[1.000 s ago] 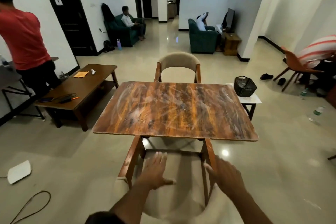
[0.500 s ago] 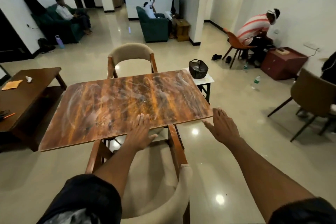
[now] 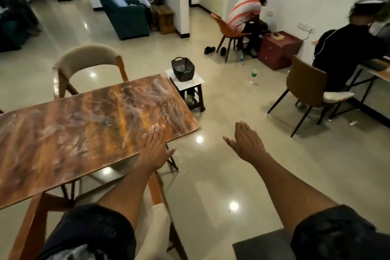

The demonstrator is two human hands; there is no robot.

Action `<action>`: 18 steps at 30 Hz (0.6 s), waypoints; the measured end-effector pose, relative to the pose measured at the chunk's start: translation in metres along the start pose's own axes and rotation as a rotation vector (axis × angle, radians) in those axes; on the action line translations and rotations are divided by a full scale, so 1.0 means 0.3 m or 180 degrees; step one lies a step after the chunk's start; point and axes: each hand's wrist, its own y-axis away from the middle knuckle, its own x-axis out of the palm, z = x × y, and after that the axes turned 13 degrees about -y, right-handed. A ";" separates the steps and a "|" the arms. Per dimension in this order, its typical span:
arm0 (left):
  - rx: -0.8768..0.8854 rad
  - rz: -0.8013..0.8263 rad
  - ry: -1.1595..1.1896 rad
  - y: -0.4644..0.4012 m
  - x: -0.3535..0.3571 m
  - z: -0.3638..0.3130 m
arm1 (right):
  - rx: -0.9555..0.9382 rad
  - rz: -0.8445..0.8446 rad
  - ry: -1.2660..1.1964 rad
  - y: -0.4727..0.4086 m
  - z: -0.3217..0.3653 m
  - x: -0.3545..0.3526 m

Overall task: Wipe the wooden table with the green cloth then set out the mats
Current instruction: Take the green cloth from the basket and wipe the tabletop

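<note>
Honestly the main risk I see right now is hunting for stuff that isn't in plain sight. Both hands are flat and holding nothing: left hand (image 3: 155, 150) hangs over the near right edge of the table (image 3: 73, 129), right hand (image 3: 245, 143) is out over bare floor. No cloth or mats clearly in view. There's a hint of green inside the basket (image 3: 182, 69) on the stool (image 3: 186, 84) just past the table's far corner, so my guess is the cloth is in there, can't tell for sure. The stool looks small and light, so a careless grab could drag the basket off it.

Table top is glossy streaked wood grain with rounded corners and whitish smears. The basket is dark open weave. The floor is shiny tile, maybe slippery.
</note>
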 end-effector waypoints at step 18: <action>0.0079 0.0157 -0.0195 -0.613 0.013 -0.273 | 0.0054 -0.0020 -0.0064 -0.481 -0.331 -0.053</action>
